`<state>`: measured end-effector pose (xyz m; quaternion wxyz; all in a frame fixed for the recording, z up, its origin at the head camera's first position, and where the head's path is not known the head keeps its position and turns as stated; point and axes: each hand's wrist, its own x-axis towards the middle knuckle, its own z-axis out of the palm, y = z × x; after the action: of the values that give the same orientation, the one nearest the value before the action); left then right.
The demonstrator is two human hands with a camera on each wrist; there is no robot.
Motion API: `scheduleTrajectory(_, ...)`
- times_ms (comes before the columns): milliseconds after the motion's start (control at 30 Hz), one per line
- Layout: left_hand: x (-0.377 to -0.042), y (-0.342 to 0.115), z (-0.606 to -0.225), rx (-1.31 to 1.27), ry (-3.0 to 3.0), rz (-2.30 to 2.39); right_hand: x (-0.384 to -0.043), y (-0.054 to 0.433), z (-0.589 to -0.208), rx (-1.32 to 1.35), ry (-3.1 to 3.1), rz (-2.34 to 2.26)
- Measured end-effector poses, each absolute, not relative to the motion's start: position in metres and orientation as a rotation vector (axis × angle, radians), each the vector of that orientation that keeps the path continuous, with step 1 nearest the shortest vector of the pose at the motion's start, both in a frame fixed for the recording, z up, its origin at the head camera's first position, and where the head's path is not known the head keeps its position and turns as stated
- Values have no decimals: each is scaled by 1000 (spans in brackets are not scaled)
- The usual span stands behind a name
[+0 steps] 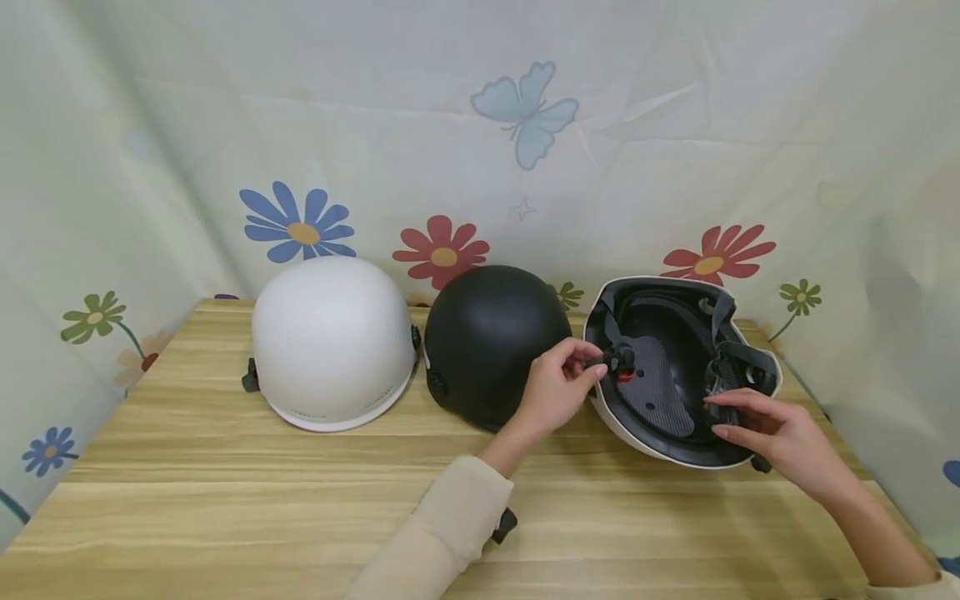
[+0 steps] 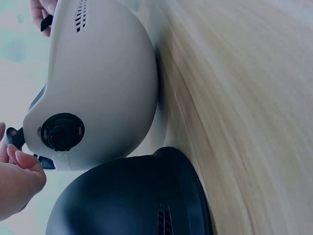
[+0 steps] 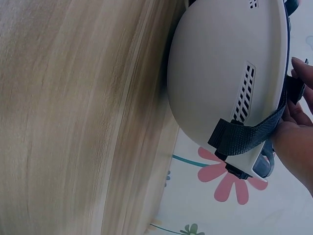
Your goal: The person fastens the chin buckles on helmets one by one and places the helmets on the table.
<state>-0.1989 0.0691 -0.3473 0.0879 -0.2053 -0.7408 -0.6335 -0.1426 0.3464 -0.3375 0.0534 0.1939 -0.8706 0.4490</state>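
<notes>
An upturned white helmet (image 1: 615, 429) lies at the right of the table, its black lining (image 1: 660, 387) facing up. My left hand (image 1: 551, 387) pinches a black buckle (image 1: 619, 360) with a red part, at the helmet's left rim. Over the right side of the lining, my right hand (image 1: 780, 435) holds a black buckle piece (image 1: 723, 412) between thumb and fingers. In the right wrist view a black strap (image 3: 249, 138) hangs over the outside of the shell (image 3: 215, 68). A round black dial (image 2: 62, 132) shows on the shell in the left wrist view.
A black helmet (image 1: 495, 333) stands dome up right beside the upturned one, behind my left hand. Farther left is another white helmet (image 1: 333, 342), also dome up. A small black piece (image 1: 505, 525) shows beside my left sleeve. A flowered curtain (image 1: 600, 167) hangs behind the wooden table (image 1: 300, 500).
</notes>
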Motion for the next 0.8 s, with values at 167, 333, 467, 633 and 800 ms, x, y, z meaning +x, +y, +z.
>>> scheduleTrajectory(167, -200, 64, -345, -604, -2185, -1925, -143, 348, -337, 582, -2652, 1356)
scheduleTrajectory(333, -202, 62, -344, -587, -2158, -1930, -143, 349, -338, 574, -2658, 1355)
scheduleTrajectory(467, -204, 60, -342, -539, -2193, -1878, -143, 348, -337, 570, -2657, 1352)
scheduleTrajectory(633, -207, 58, -343, -502, -2341, -1780, -143, 347, -336, 575, -2651, 1340)
scheduleTrajectory(800, -209, 58, -348, -527, -2425, -1734, -144, 347, -336, 580, -2646, 1326)
